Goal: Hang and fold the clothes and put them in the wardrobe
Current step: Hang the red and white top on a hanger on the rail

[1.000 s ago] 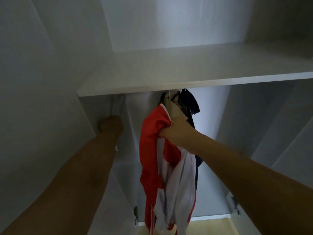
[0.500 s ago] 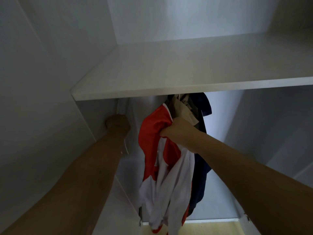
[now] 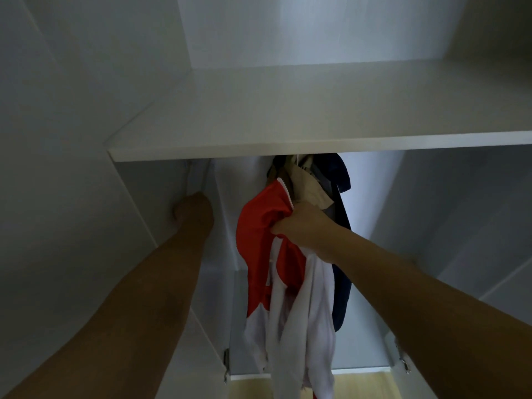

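Wardrobe shelf overhead; right hand grips unmarked red-white garment.

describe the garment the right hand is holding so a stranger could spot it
Look under the white wardrobe shelf, where clothes hang. The frontmost, in the right hand, is the red and white garment. Its neighbours behind are a beige garment and a navy garment.
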Motion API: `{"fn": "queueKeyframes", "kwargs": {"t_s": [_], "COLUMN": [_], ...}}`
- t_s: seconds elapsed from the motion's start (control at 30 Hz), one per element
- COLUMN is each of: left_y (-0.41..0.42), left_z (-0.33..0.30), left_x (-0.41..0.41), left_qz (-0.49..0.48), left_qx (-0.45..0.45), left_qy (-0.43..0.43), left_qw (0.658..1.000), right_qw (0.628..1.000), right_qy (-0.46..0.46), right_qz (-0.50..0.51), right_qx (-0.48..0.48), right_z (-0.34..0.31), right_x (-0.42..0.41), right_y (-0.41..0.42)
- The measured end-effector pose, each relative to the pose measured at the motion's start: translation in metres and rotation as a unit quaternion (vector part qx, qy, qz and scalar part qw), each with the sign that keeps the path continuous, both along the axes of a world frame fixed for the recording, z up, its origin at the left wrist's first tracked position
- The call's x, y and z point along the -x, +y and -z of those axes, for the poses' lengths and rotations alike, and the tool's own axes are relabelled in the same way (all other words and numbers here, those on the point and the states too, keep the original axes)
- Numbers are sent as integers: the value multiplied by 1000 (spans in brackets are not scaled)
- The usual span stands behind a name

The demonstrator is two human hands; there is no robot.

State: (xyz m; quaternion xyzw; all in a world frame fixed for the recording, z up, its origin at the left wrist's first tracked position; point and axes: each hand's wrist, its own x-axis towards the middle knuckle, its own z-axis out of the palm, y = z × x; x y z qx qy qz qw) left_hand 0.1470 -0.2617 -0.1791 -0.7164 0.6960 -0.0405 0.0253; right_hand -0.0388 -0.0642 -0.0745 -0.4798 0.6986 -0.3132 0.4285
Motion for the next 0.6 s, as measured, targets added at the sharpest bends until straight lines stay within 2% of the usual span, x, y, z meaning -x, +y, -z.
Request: {"fn": "queueKeyframes", "kwargs": {"t_s": [0.07,0.2,0.43,0.53,0.6], "left_y": [-4,-18,-26,-25,-25], "left_z": [1,6,-10,-8,-9], "left_x": [-1,-1,-1,-5,-4], "left_qz": [1,5,-16,-6,-10], "left_qx": [10,14,45,72,43], "left_qy": [17,-12,102,108,124], "left_qw": [1000,1000,994,992,991], "right_qw": [1000,1000,1000,1000,1000], "right_qy": [3,11,22,23,25], "right_qz": [-2,-13,-10,-7,-2], "right_qx": [1,1,0,-7,-5], "right_z": [1,5,19,24,25], "right_x": [1,1,7,8,9], "right_y": [-2,-9,-18,-19,-19]}}
